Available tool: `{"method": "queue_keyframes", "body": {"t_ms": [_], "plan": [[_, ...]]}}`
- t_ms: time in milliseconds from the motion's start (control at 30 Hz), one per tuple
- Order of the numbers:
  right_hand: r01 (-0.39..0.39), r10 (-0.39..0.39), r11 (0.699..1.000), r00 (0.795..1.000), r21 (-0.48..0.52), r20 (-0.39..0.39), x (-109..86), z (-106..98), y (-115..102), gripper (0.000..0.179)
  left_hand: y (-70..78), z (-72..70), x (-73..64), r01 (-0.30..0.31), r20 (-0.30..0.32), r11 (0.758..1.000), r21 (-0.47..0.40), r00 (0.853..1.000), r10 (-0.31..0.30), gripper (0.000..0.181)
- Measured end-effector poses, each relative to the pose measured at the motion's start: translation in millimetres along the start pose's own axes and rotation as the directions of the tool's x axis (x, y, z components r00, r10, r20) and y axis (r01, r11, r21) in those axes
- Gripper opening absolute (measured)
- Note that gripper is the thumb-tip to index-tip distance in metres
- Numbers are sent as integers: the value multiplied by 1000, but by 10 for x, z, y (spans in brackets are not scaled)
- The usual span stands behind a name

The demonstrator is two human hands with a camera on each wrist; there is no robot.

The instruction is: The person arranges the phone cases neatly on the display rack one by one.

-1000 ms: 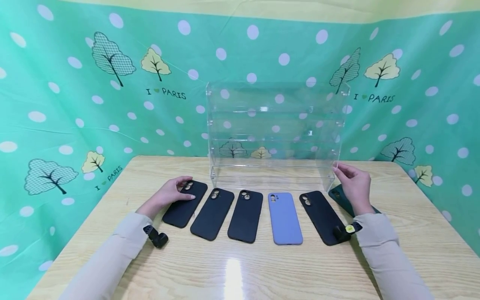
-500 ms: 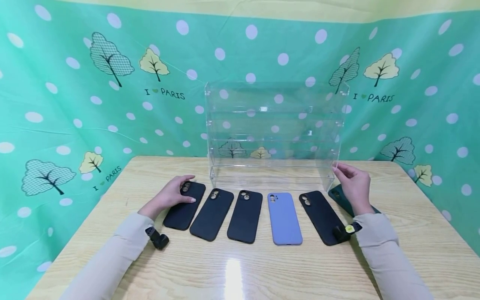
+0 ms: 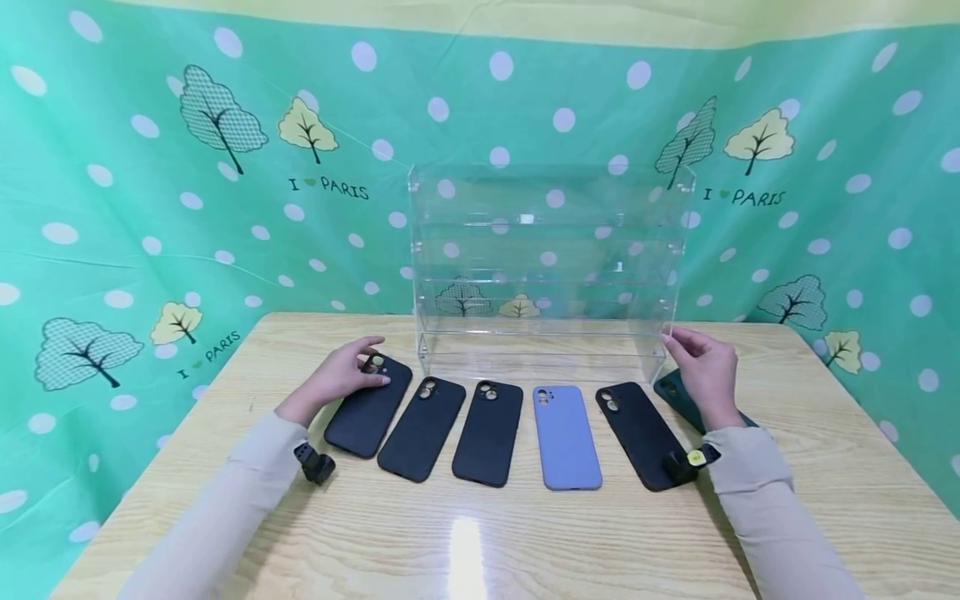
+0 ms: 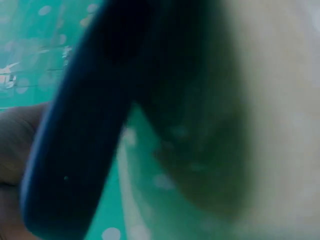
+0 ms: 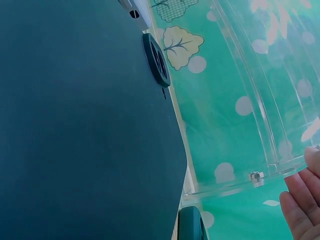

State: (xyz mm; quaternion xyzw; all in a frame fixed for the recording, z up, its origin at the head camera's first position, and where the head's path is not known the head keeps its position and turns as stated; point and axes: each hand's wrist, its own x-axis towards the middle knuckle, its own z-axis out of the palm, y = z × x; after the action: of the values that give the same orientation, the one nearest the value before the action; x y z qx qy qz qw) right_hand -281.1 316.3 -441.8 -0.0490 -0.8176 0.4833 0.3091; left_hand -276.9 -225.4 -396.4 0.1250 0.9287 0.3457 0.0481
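At the left end of a row of phone cases, my left hand grips the camera-hole end of a black phone case, thumb over its face and fingers at its far edge. The left wrist view has this case close up, dark and blurred, with part of the hand behind it. My right hand pinches the right side edge of a clear acrylic display rack. Its fingers meet that edge in the right wrist view. A dark green phone case lies partly hidden under the right forearm.
Between the hands lie two more black phone cases side by side, a lavender-blue case and another black case. The rack stands at the back of the wooden table, before a green dotted curtain.
My left hand has moved slightly, its thumb now nearer the camera-hole end of the leftmost black phone case, whose far end shifts a little. The right hand keeps its hold on the rack.
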Motion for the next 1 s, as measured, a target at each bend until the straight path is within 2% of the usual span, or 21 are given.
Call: {"method": "queue_keyframes", "body": {"t_ms": [100, 167, 300, 400, 567, 667, 800, 900, 1000], "plan": [[-8, 7, 999, 1000, -43, -10, 39, 26, 147, 42, 43, -84, 22, 55, -20, 998, 2, 998, -55, 60], [-15, 15, 1000, 1000, -26, -4, 45, 26, 160, 42, 72, -139, 26, 60, -34, 998, 7, 998, -60, 53], [-15, 15, 1000, 1000, 7, 12, 1, -10, -16, 39, 137, -232, 2, 44, -35, 998, 42, 998, -43, 43], [-25, 25, 1000, 999, 6, 26, -70, -52, -236, 37, 197, -297, -32, 46, -28, 997, 61, 999, -44, 38], [-67, 68, 997, 997, -25, 46, -159, -109, -534, 34, 286, -408, -80, 57, 2, 998, 19, 998, -57, 32], [-65, 66, 998, 996, -17, 54, -96, -89, -354, 36, 342, -473, -110, 54, 6, 999, 8, 999, -54, 29], [-15, 16, 1000, 999, -5, 47, -39, -61, -140, 43, 434, -564, -153, 38, -4, 999, -4, 999, -38, 27], [-12, 12, 1000, 999, 4, 41, -110, -84, -301, 42, 515, -645, -180, 14, -20, 1000, -21, 1000, -14, 27], [-42, 42, 999, 998, 6, 46, -165, -111, -459, 39, 631, -729, -202, -10, -41, 999, -31, 999, 9, 27]]}}
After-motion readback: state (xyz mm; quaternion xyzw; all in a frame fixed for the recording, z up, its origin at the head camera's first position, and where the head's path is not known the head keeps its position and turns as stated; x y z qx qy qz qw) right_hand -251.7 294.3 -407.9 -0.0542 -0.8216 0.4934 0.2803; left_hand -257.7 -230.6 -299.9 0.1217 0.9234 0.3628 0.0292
